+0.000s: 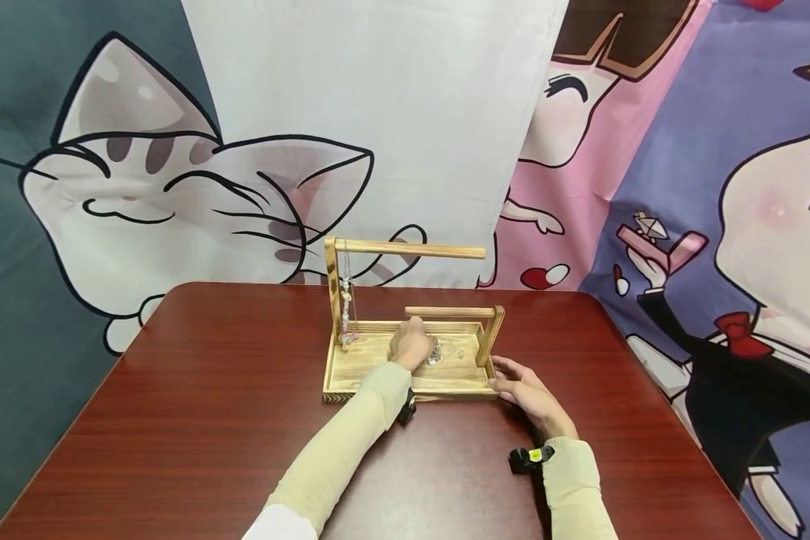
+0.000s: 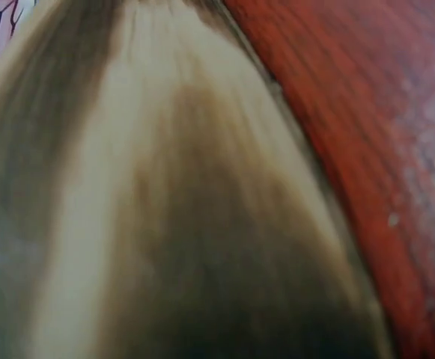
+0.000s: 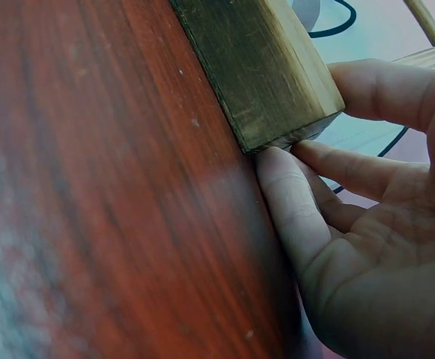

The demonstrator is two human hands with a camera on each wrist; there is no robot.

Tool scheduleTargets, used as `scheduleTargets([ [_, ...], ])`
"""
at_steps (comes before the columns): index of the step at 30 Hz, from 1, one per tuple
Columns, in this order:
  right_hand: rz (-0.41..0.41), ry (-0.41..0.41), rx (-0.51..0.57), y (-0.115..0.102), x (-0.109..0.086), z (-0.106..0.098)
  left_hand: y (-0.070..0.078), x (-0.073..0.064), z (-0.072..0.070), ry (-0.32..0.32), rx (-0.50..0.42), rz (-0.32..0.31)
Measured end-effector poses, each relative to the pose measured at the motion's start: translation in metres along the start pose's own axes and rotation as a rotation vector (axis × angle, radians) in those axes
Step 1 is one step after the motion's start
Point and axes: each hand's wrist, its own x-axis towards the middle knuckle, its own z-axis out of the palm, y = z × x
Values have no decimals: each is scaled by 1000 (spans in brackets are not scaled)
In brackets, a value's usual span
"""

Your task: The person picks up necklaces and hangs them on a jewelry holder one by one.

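A wooden jewelry stand with a shallow tray base and two raised bars sits on the table. My left hand reaches down inside the tray, its back toward the head camera and its fingertips hidden. A small heap of silvery chain jewelry lies right beside it. My right hand holds the tray's front right corner; in the right wrist view its fingers lie against the wooden edge. A beaded necklace hangs from the tall bar's left end. In the left wrist view the blurred tray wall fills most of the picture.
The tall bar spans above the tray from a left post, and the low bar from a right post. Small pieces lie to the heap's right. The reddish-brown table meets a cartoon-printed cloth behind.
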Motion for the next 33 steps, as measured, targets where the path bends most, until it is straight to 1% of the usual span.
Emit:
scheduleTargets([
  [3, -3, -3, -3, 0, 2, 1, 0, 2, 0, -12, 33, 5],
  [6, -1, 6, -5, 1, 2, 0, 0, 2, 1, -26, 60, 33],
  [10, 0, 5, -3, 3, 2, 0, -2, 1, 2, -45, 72, 51],
  [13, 5, 9, 4, 3, 1, 1, -3, 0, 2, -65, 53, 47],
  [17, 1, 8, -3, 3, 2, 0, -4, 0, -2, -100, -2, 35],
  [21, -9, 8, -9, 2, 2, -1, -4, 1, -5, -126, -29, 25],
  [24, 1, 9, -2, 2, 2, -1, -5, 1, -7, -123, -30, 23],
  [27, 16, 11, 7, 2, 2, -1, -6, 0, -8, -109, -60, 31],
  [31, 14, 13, -7, 2, 2, 0, -9, -2, -11, -75, -151, 59],
  [33, 8, 8, -28, 2, 2, 0, -11, -2, -12, -47, -196, 64],
])
